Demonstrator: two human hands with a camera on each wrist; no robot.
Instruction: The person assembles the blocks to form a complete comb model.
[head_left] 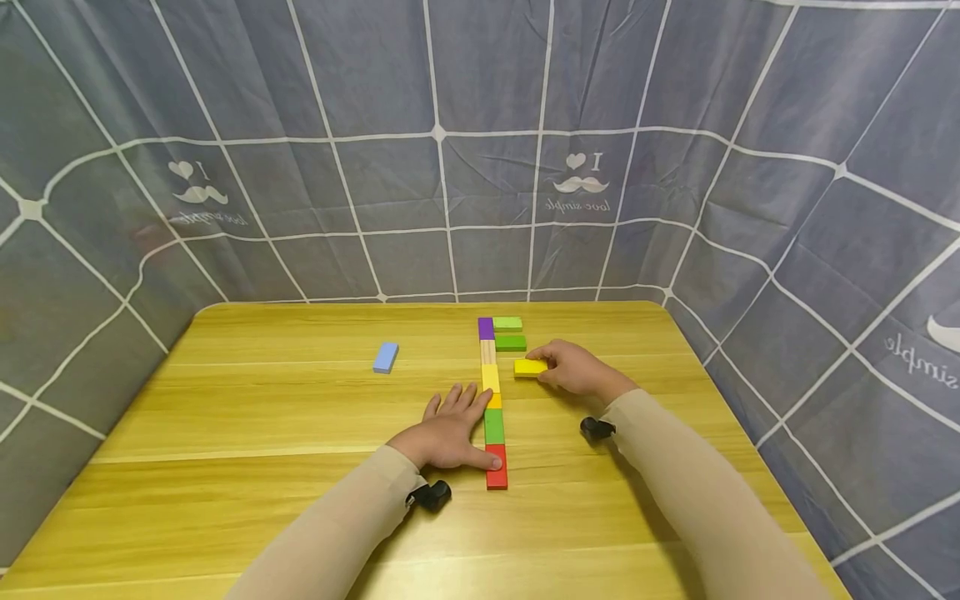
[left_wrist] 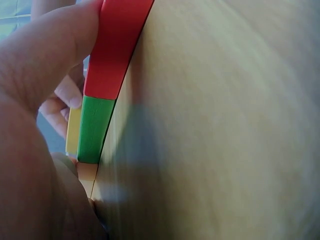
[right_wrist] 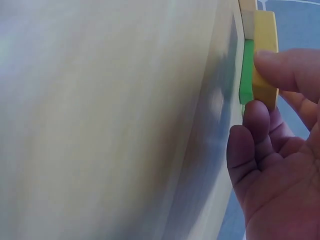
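A column of coloured blocks runs end to end across the table: a purple block (head_left: 486, 328) at the far end, then a plain wood block (head_left: 487, 352), a pale yellow block (head_left: 490, 377), an orange-yellow block (head_left: 495, 402), a green block (head_left: 494, 426) and a red block (head_left: 497, 479) nearest. My left hand (head_left: 446, 433) lies along its left side, fingers spread, thumb on the red block. My right hand (head_left: 577, 368) pinches a yellow block (right_wrist: 265, 35) between thumb and fingers, right of the column. Beyond it, a light green block (head_left: 507, 323) and a darker green block (head_left: 511, 343) extend rightward from the column.
A blue block (head_left: 386, 357) lies apart on the left of the wooden table (head_left: 247, 467). Grey curtains (head_left: 487, 183) with white lines stand along the table's back and sides. Each wrist wears a small black camera (head_left: 597, 429).
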